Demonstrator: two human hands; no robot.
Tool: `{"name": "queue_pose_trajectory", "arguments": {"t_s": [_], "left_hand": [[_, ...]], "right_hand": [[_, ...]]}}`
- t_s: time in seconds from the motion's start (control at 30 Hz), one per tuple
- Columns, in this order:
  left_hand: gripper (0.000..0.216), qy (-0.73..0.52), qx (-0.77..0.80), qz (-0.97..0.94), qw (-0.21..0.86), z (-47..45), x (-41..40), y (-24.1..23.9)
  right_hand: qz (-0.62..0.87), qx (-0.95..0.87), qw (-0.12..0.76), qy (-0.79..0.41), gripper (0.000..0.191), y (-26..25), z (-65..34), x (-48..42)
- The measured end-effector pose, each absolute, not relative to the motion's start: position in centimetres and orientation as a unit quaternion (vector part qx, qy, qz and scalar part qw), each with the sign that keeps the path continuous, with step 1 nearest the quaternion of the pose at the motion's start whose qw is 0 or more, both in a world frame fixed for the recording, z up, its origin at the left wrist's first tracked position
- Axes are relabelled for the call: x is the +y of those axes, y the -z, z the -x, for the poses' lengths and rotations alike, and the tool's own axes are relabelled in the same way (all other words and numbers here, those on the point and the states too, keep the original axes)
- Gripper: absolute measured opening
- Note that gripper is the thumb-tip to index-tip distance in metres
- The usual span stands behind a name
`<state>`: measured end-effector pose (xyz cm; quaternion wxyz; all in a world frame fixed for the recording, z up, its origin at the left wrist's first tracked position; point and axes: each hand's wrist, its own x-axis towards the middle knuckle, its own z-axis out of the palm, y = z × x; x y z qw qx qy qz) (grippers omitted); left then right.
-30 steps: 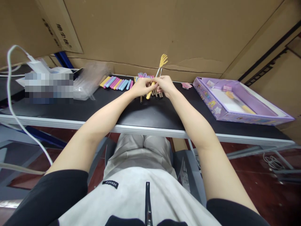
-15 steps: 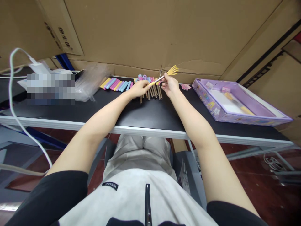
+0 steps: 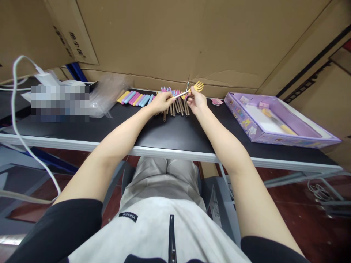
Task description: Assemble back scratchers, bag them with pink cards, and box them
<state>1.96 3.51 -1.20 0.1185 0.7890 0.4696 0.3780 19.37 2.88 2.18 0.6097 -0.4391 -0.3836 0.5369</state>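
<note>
The back scratcher [image 3: 181,94] is held above the table [image 3: 175,133], in front of the person, spanning the gap between the two hands, with its yellow claw head [image 3: 200,86] toward the right and slightly higher than the opposite end. The left hand [image 3: 162,102] is closed on the lower end; the fingers cover most of that end, so its exact seating cannot be told. The right hand [image 3: 197,101] is pinched, thumb against fingers, on the part where the metal shaft meets the claw head. Handling: the tool should be light and, along the shaft, stiff. The bare metal is likely smooth and may turn or slide under a loose pinch; the claw prongs look thin and should be treated as the fragile part. Recommended hold: grip the handle end firmly, and support the shaft just below the claw head, without loading the prongs. Beneath and beside the hands lies a group of scratcher rods [image 3: 187,108], dark metal ends toward the person, coloured heads toward the cardboard [image 3: 164,40]. A row of coloured handles [image 3: 136,98] lies near the left hand. At the right, well apart, stands a purple box [image 3: 238,114] containing another scratcher [image 3: 287,129].
</note>
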Motion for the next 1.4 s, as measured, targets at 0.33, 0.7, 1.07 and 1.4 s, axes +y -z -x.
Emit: {"name": "queue_pose_trajectory", "arguments": {"t_s": [0.33, 0.7, 1.07, 1.4], "left_hand": [[0.017, -0.385, 0.473, -0.787, 0.093, -0.5, 4.3, 0.4], [0.014, -0.334, 0.572, -0.747, 0.068, 6.8, 5.8, 0.2], [0.013, -0.388, 0.493, -0.777, 0.056, 2.1, 3.9, -1.5], [0.017, -0.339, 0.508, -0.791, 0.039, 0.5, 3.8, -1.2]], "right_hand": [[0.461, -0.442, 0.615, -0.462, 0.047, -2.5, -19.8, 4.0], [0.458, -0.249, 0.716, -0.465, 0.039, -3.9, -29.0, 5.2], [0.415, -0.310, 0.680, -0.519, 0.039, -3.4, -21.9, 3.1], [0.456, -0.383, 0.622, -0.509, 0.039, -1.6, -17.4, 2.6]]}}
